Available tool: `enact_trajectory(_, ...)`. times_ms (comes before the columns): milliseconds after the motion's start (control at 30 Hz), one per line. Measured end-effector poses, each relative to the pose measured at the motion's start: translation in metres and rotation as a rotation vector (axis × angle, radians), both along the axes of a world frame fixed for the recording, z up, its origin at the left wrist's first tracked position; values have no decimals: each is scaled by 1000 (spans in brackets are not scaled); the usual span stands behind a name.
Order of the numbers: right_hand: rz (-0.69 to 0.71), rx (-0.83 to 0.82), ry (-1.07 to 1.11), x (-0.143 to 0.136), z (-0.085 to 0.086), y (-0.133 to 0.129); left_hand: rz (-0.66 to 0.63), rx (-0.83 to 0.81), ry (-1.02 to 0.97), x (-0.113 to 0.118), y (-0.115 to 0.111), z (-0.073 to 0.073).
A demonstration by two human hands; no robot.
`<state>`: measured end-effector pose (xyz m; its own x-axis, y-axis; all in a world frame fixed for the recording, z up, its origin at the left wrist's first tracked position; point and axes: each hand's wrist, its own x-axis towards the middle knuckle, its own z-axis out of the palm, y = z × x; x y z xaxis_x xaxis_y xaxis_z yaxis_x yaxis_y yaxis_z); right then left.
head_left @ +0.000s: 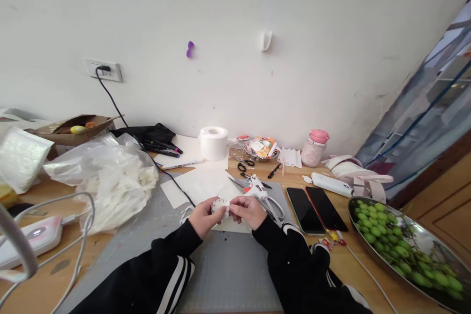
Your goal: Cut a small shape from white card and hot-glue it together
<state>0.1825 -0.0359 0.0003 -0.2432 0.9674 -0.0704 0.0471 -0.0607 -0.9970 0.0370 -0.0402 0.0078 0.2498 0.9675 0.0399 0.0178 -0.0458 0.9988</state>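
Observation:
A small white piece with dark marks along its edge (220, 205) is held up over the grey mat. My left hand (206, 217) pinches it from the left, thumb in front. From the right, my right hand (249, 210) has its thumb and fingers closed on the same piece, close to the left fingertips. Behind the hands lie sheets of white paper (196, 181). A white glue gun (256, 189) rests just beyond my right hand, beside scissors with black handles (243, 167).
Grey mat (228, 274) under both forearms. Two phones (305, 210) and a metal tray of green grapes (390, 238) lie right. Plastic bags (117, 176) and white cables sit left. A paper roll (214, 144) and pink-lidded jar (314, 149) stand near the wall.

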Motion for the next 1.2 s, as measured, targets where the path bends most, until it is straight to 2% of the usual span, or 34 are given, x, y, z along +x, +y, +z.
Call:
enact_trajectory(133,-19,-5,-49,2,12,-8,26,17,-15,-1,1,-1)
enact_trajectory(200,-56,25,-123,8,29,-29,40,24,-18,-1,2,-1)
enact_trajectory(233,-108,114,-261,13,39,-43,45,26,-17,-1,2,-1)
enact_trajectory(300,-153,230,-490,32,60,-73,51,28,-9,-1,2,-2)
enact_trajectory(367,-235,189,-661,60,76,-94,58,30,2,-1,2,-3)
enact_trajectory(433,-402,100,-868,93,80,-97,63,32,16,-1,1,-4)
enact_trajectory(533,-500,-96,-1204,135,64,-70,60,38,38,-2,1,-3)
enact_trajectory(633,-499,-217,-1459,152,38,-36,54,45,54,-1,0,-2)
enact_trajectory(700,-507,-238,-1471,151,25,-22,52,47,64,-1,1,-3)
enact_trajectory(800,-574,-255,-1477,144,17,-14,52,42,77,-1,2,-5)
enact_trajectory(1033,-715,-270,-1457,141,13,-11,57,16,85,0,3,-7)
enact_trajectory(1200,-769,-150,-1414,145,12,-22,54,25,80,-1,3,-7)
